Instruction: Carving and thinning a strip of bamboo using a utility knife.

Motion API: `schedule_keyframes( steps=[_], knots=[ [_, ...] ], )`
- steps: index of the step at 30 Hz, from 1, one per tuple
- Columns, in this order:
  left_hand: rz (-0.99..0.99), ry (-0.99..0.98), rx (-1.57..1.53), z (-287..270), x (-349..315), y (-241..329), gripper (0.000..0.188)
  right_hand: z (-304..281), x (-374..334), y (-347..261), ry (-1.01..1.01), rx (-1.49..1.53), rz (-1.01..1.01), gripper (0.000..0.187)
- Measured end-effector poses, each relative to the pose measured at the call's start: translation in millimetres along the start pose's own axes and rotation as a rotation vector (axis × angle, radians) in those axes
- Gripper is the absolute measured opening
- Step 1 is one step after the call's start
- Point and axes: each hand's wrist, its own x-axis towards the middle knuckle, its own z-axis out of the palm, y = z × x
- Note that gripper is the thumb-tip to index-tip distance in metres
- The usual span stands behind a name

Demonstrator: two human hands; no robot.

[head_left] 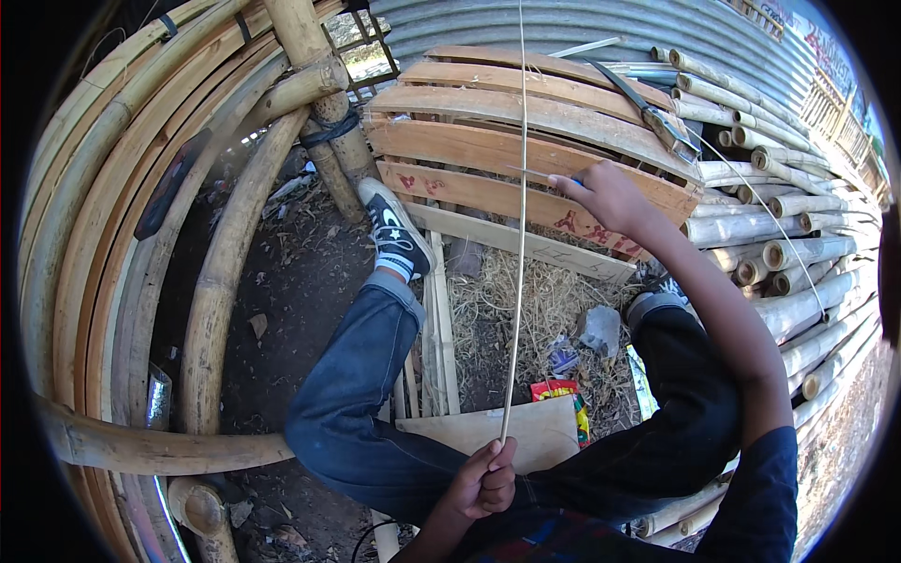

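Thin pale bamboo strip [518, 235] runs near-vertical, long axis away from the body. Left hand [483, 480] clamps its near end at the lap; right hand [605, 192] reaches farther up, just beside it, fingers pinched around a small blue-tipped tool.

Wooden pallet [526, 141] ahead, bamboo poles [788, 253] rightward.
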Motion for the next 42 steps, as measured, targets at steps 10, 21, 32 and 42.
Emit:
schedule_keyframes(
  steps=[10,21,32,42],
  knots=[
    [0.293,0.498,0.809,53,32,51,0.031,41,-50,-77,-0.384,0.066,-0.283,0.071],
    [0.221,0.33,0.386,37,40,69,0.024,48,-67,-101,-0.442,0.162,-0.376,0.071],
    [0.419,0.444,0.611,32,53,62,0.023,68,-50,-96,-0.136,-0.057,-0.471,0.061],
    [0.398,0.399,0.591,33,62,56,0.023,45,6,-50,0.117,-0.116,-0.134,0.064]
  ],
)
